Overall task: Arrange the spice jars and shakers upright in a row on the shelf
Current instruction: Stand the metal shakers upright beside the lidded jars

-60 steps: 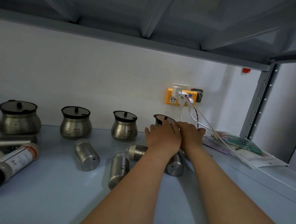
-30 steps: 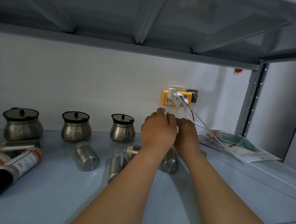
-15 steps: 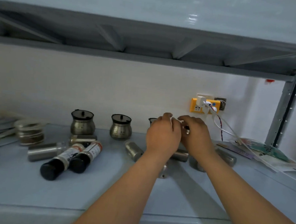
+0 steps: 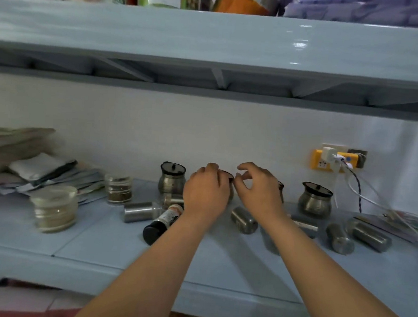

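Note:
Steel pot-shaped spice jars with black lids stand along the wall: one (image 4: 172, 180) left of my hands and one (image 4: 315, 200) to the right. My left hand (image 4: 206, 192) is curled over a third jar (image 4: 229, 178), mostly hidden behind it. My right hand (image 4: 257, 188) hovers beside that jar's rim with fingers apart; a fourth jar (image 4: 281, 187) peeks out behind it. Several steel shakers lie on their sides on the shelf (image 4: 114, 248): (image 4: 140, 211), (image 4: 244, 220), (image 4: 339, 238), (image 4: 369, 235). A black-capped bottle (image 4: 161, 222) lies by my left wrist.
Two stacked glass jars (image 4: 54, 207) (image 4: 118, 188) stand at the left, in front of a pile of papers and packets (image 4: 31, 172). A yellow socket adapter (image 4: 325, 160) with hanging cables (image 4: 355, 189) is at the right wall. The upper shelf (image 4: 210, 36) hangs low overhead.
The view has drawn back and shifted left, showing the upper shelf and more of the left side. My right hand's fingers have spread and come off the jar; my left hand stays on it.

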